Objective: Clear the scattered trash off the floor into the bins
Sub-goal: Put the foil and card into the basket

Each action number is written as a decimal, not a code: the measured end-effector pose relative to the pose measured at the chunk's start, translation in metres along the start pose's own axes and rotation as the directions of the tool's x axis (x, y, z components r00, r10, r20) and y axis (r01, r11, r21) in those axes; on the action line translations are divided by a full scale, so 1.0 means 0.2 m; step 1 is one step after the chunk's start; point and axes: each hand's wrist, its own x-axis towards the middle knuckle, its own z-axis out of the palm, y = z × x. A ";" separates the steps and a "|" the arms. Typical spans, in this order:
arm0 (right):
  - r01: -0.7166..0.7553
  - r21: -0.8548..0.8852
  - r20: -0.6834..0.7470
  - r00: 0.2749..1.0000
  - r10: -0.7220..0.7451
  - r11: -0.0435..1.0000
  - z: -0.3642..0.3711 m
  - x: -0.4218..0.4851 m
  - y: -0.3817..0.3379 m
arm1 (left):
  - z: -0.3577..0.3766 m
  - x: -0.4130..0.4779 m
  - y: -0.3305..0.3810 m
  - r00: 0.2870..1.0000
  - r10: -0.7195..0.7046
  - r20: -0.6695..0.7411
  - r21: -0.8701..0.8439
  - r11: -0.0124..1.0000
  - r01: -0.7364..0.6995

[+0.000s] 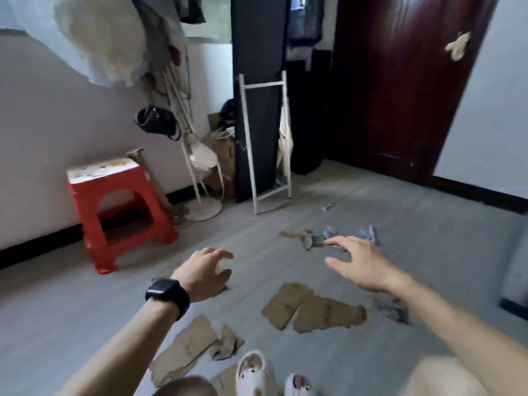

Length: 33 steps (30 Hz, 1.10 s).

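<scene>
A: Brown torn cardboard scraps [314, 310] on the grey floor [428, 252]: how many?
B: Four by the feet [254, 370]; three crumpled paper wads [330, 232] beyond. Two hands: left hand [205, 271] loosely curled, right hand [357, 261] spread, both empty.

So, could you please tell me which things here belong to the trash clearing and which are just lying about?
Job in hand: torn cardboard pieces, crumpled paper scraps, grey scrap, left hand and right hand, both empty.

Just lying about: red stool, white-framed dark panel, coat stand, black bag, door.
</scene>
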 end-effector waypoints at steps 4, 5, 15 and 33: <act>-0.219 -0.020 -0.089 0.972 0.217 0.975 -0.15 -0.08 0.41 | 0.17 0.32 0.38 0.980 0.184 0.077 -0.009 0.983 -0.184; -0.276 -0.017 -0.103 0.956 0.273 0.961 -0.15 -0.08 0.52 | 0.22 0.40 0.45 0.970 0.220 0.102 -0.018 0.976 -0.219; -0.585 -0.055 0.104 0.803 0.587 0.809 0.45 0.23 1.50 | 1.23 1.22 0.87 0.847 0.308 0.433 -0.074 0.949 -0.308; -0.492 -0.394 0.418 0.656 0.628 0.776 1.18 0.98 2.61 | 2.42 2.10 1.03 0.701 0.346 0.623 -0.021 0.904 -0.428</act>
